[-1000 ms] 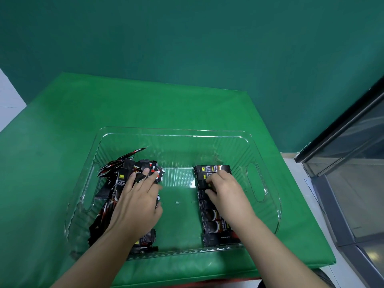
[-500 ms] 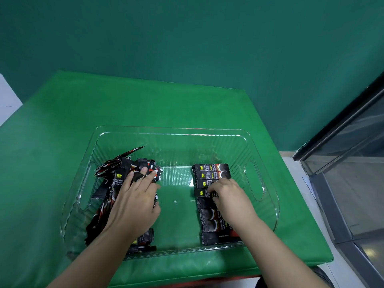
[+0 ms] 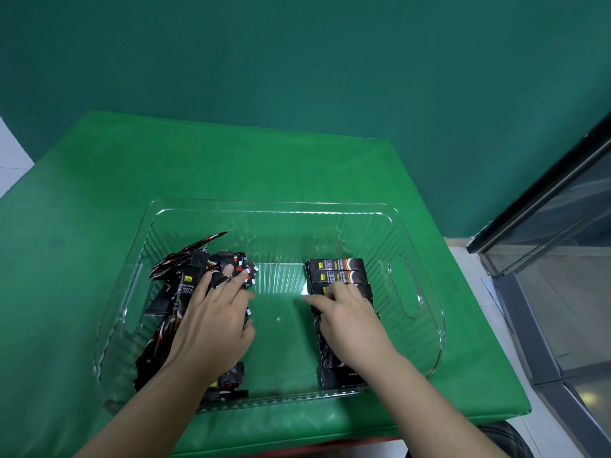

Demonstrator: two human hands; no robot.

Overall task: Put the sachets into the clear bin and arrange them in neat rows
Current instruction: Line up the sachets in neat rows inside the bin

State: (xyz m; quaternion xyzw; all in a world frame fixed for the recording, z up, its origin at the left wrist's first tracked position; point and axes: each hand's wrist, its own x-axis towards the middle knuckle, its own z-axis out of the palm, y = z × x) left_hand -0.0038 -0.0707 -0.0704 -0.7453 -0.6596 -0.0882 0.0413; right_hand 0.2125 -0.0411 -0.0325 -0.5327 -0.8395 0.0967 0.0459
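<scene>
One green tabletop [image 3: 132,180] carries one clear bin [image 3: 271,206], ribbed, with a cut-out handle at each end; inside lie two lots of black sachets, printed red and white: a loose heap [image 3: 178,292] at the left, too tangled to count, and a neat row [image 3: 337,269] at the right, three showing fully beyond the fingers; the left hand [image 3: 211,322] rests flat on the heap, grip released; the right hand [image 3: 350,319] curls onto the row, its grip pinching a sachet edge.
</scene>
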